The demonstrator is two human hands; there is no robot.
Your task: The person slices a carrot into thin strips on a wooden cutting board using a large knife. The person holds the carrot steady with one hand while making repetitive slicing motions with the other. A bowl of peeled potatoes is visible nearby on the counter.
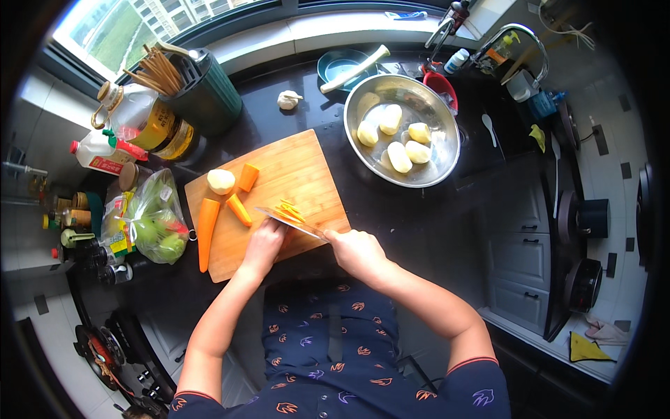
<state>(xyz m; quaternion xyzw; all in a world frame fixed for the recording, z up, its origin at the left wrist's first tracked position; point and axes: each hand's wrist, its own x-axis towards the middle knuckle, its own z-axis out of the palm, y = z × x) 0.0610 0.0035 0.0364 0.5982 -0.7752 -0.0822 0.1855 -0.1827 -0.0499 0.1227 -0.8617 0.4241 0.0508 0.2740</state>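
My right hand (357, 255) is closed round the handle of a kitchen knife (292, 223), whose blade points left across a wooden cutting board (307, 164). My left hand (266, 246) is curled on the board against the near side of the blade; what its fingers press on is hidden under them. Thin carrot slices (289, 209) lie along the blade's far side. Left of them are a carrot piece (239, 209), a carrot chunk (248, 177), a long peeled carrot (207, 234) and a peeled potato (221, 181).
A steel bowl (438, 157) of several peeled potatoes stands right of the board. Behind are a garlic bulb (288, 100), a teal bowl (335, 63) and a red bowl (440, 85). A bag of green vegetables (159, 227), an oil bottle (132, 112) and a chopstick holder (209, 98) crowd the left.
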